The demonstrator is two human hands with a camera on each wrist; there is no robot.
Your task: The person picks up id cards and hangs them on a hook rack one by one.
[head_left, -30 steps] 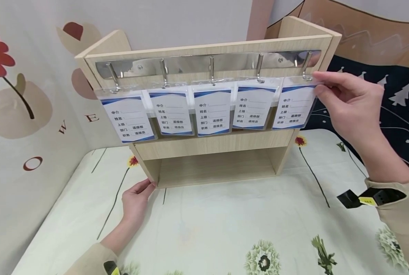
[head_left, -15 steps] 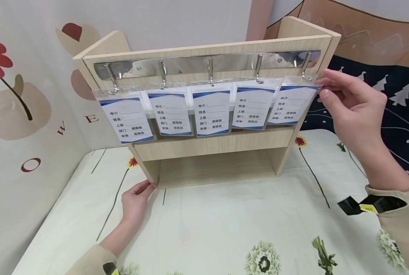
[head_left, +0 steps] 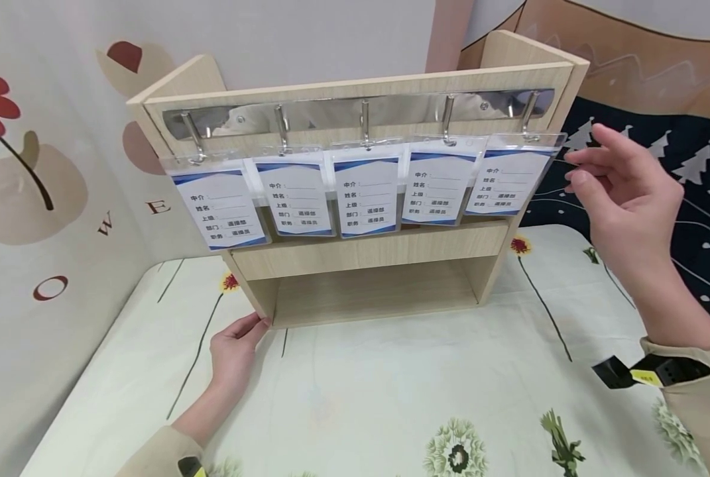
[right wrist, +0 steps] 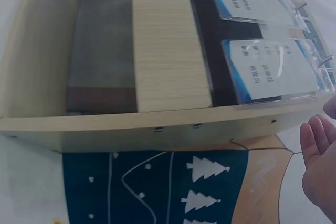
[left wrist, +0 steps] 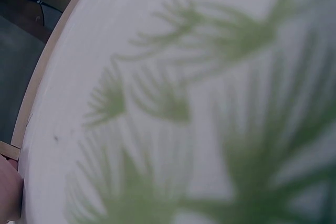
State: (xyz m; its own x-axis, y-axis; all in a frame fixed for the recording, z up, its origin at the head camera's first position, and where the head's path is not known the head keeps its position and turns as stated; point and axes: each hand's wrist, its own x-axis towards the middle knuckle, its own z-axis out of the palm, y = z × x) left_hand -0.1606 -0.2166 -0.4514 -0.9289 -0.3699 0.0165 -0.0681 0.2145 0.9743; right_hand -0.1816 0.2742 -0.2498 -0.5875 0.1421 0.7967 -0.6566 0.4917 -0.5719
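Note:
In the head view my left hand [head_left: 233, 351] grips the lower front left corner of a pale wooden shelf unit [head_left: 372, 253]; only a sliver of that hand shows in the left wrist view. My right hand [head_left: 632, 192] is off to the right of the unit, fingers loosely bent, holding nothing and apart from the rightmost badge. Clear plastic badge holders with white and blue cards hang in a row from metal hooks: the rightmost badge [head_left: 506, 182], the middle badge [head_left: 366, 195] and the leftmost badge [head_left: 222, 209] among them. The right wrist view shows the rightmost badge [right wrist: 270, 69] hanging near the fingers.
A shiny metal hook rail [head_left: 331, 114] runs along the unit's upper front. Beneath the badges is an open lower compartment [head_left: 372, 291]. The unit stands on a flower-patterned cloth [head_left: 378, 377]. Printed curtains [head_left: 331, 40] hang behind and at the sides.
My right hand has let go of the rightmost badge and moved away to the right. That badge now hangs freely, slightly higher. My left hand has stayed at the corner.

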